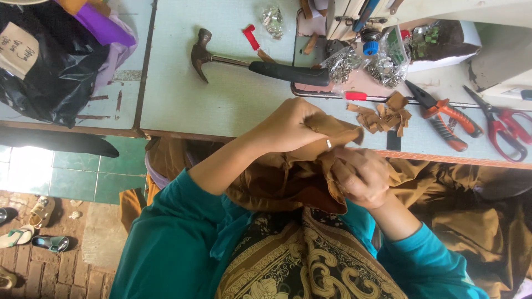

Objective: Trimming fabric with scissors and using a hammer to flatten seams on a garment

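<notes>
Both hands work a piece of brown cloth point(277, 182) bunched at the table's near edge, over my lap. My left hand point(288, 124) pinches a folded edge of the cloth from above. My right hand point(360, 174) grips the cloth just below and to the right, fingers curled into it. A small silver metal piece point(328, 143) shows between the two hands, on the cloth. Both arms wear teal sleeves point(166, 238).
On the pale green table point(183, 99) lie a claw hammer point(255, 65), brown cloth scraps point(385, 115), orange-handled pliers point(446, 116), red scissors point(501, 124) and bags of metal fasteners point(366, 63). A black bag point(52, 72) sits at the left. Sandals point(33, 227) lie on the floor.
</notes>
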